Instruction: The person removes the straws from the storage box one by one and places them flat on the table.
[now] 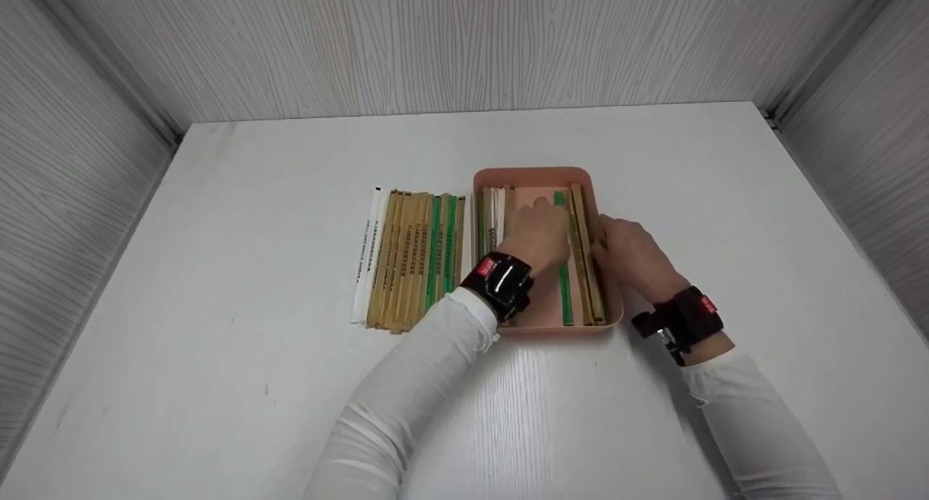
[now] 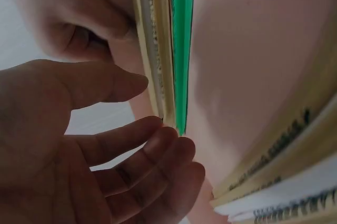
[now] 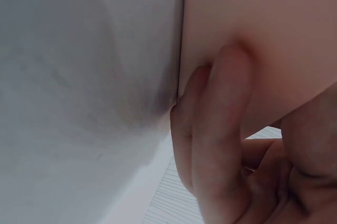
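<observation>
A pink tray (image 1: 541, 175) holds long, thin paper-wrapped sticks along both of its sides. My left hand (image 1: 541, 231) reaches into it over the middle floor. In the left wrist view, the left hand's fingers bend loosely, thumb apart, by the end of a green-wrapped stick (image 2: 182, 50); whether the fingertips touch it I cannot tell. That green stick lies beside brown-wrapped sticks (image 1: 588, 268) near the right wall. Outside that wall, my right hand (image 1: 633, 257) grips the tray, fingers against its outer face in the right wrist view and thumb at the rim.
Left of the tray, a row of similar wrapped sticks (image 1: 410, 260), white, brown and green, lies on the white table (image 1: 239, 268). More brown and white sticks (image 1: 499, 210) line the tray's left side. Pale wood-grain panels (image 1: 464, 46) stand behind and beside the table.
</observation>
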A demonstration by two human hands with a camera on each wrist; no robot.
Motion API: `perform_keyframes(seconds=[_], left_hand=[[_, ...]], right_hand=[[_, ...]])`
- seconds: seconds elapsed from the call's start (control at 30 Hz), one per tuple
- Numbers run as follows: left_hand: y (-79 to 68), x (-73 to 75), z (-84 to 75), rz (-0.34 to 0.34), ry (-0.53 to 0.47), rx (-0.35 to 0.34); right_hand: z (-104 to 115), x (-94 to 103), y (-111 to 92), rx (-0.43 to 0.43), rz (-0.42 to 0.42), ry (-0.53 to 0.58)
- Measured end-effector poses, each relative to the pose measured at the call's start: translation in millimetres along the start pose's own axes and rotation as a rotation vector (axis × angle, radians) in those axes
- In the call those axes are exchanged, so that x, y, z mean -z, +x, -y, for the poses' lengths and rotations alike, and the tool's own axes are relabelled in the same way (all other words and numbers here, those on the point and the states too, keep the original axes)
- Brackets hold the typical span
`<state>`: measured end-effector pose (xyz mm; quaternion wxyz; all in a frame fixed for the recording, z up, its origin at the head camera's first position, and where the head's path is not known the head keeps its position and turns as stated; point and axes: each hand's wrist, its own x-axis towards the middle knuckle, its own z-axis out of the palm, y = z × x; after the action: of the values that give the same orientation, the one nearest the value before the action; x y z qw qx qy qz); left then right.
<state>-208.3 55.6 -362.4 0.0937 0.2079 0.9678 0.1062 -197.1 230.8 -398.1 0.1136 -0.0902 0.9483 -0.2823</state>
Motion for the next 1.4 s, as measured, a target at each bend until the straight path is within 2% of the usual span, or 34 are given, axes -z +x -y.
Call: perform_keyframes(seconds=[0.13,0.33,0.63,0.77,1.17,1.23,1.4], left_hand=[[3.7,-11.2,-8.8,0.031,0.023,0.022],[5.9,-18.5,-12.6,0.052,0.051,0.058],[4.4,-20.4,-5.2,0.050,-0.019,0.010],[2.8,-20.7,-2.9,0.041,-0.058,0.019],[-3.3,-12.4,2.4,0.010,-0.016,0.137],[-4.3,-9.4,3.6,0.004,0.008,0.148],[-8.0,0.1,5.8,-0.027,0.141,0.136]], right_hand=[[1,0.8,0,-0.003,0.007,-0.002],[1,0.7,1,-0.005,0.000,-0.040],[-2,-0.5,2,0.043,-0.026,-0.047],[-2,-0.5,2,0.048,-0.026,-0.045],[0,-0.5,2,0.022,-0.008,-0.054],[0,-0.7,2,0.019,-0.006,-0.050],[0,-1.3,2,0.013,-0.012,-0.032]])
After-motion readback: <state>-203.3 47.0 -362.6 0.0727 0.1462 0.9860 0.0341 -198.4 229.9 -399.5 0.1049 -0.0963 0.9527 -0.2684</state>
